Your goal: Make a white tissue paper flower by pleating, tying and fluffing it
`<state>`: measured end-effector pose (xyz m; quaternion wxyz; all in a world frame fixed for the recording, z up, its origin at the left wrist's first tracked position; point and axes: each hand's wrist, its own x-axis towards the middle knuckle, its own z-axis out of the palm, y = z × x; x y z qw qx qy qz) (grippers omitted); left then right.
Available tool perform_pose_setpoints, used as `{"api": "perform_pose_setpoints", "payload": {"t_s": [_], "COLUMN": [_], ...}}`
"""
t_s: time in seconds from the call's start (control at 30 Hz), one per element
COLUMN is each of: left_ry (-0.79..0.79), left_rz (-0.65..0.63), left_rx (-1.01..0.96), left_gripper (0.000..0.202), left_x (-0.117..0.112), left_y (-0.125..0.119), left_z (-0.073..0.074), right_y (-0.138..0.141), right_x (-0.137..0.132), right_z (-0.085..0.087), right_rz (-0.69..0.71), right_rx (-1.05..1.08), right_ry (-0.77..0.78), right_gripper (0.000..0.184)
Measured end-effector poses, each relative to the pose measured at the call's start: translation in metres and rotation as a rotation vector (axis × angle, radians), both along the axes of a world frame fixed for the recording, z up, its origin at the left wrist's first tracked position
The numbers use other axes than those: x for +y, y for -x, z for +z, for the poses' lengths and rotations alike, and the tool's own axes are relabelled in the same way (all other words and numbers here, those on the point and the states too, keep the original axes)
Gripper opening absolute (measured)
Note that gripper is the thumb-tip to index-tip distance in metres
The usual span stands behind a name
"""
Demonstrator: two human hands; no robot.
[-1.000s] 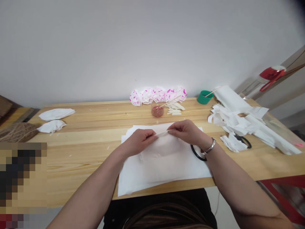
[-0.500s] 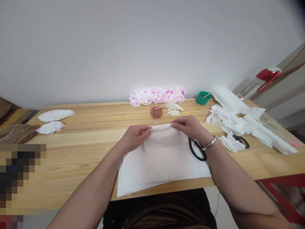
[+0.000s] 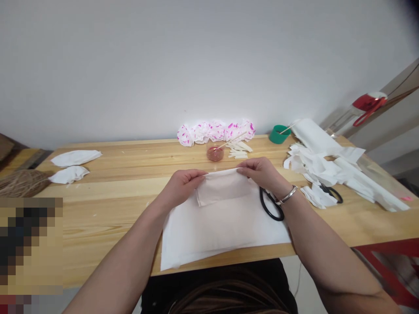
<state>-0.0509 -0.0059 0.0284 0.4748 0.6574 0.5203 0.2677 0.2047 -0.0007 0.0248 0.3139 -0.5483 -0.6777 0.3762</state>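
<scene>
Both hands are on the same bit of paper, a white folded piece held up near the middle of the table. The left hand pinches its upper left corner between thumb and fingers; the right hand nips the upper right corner the same way, so the top edge runs fairly straight between them. The paper hangs over a stack of white sheets lying at the near edge of the table. A black loop rests on the stack, just beside the right wrist, which wears a silver bangle.

Beyond the hands sits a clear cup of something reddish, a stick slanting out of it, with pale strips alongside. Behind those, a row of white puffs flecked with pink stands by the wall. Off to the right — a green cup, then a heap of white scraps; far left, a hank of twine near two white pieces.
</scene>
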Motion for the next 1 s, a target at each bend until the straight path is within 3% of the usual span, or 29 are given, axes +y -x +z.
{"api": "perform_pose_setpoints", "payload": {"t_s": [0.2,0.33,0.47,0.57,0.7,0.87,1.0], "left_ry": [-0.163,-0.123,-0.131,-0.158,-0.39,-0.844,-1.049], "left_rz": [0.049,0.095,0.057,-0.001,-0.029,-0.006,-0.041], "left_rx": [-0.008,-0.073,-0.163,-0.095,0.146,0.39,0.492], "left_gripper": [0.028,0.034,0.036,0.038,0.032,0.027,0.02], "left_x": [0.001,0.001,-0.001,-0.003,-0.005,-0.008,-0.016], "left_y": [-0.003,-0.003,-0.004,-0.003,-0.004,-0.012,-0.022], "left_z": [-0.003,-0.008,-0.009,-0.006,-0.006,-0.013,-0.014], "right_y": [0.002,0.003,0.003,0.005,0.012,0.026,0.032], "right_x": [0.0,-0.001,-0.001,-0.002,-0.007,-0.017,-0.023], "right_z": [-0.001,0.001,0.002,0.001,0.001,0.001,0.0], "right_rz": [-0.041,-0.052,-0.058,-0.045,0.033,0.132,0.169], "right_rx": [0.078,0.073,0.061,0.044,-0.008,-0.042,-0.07], "right_ry": [-0.028,-0.051,-0.054,-0.073,-0.138,-0.3,-0.443], "right_gripper": [0.022,0.021,0.021,0.023,0.02,0.017,0.018]}}
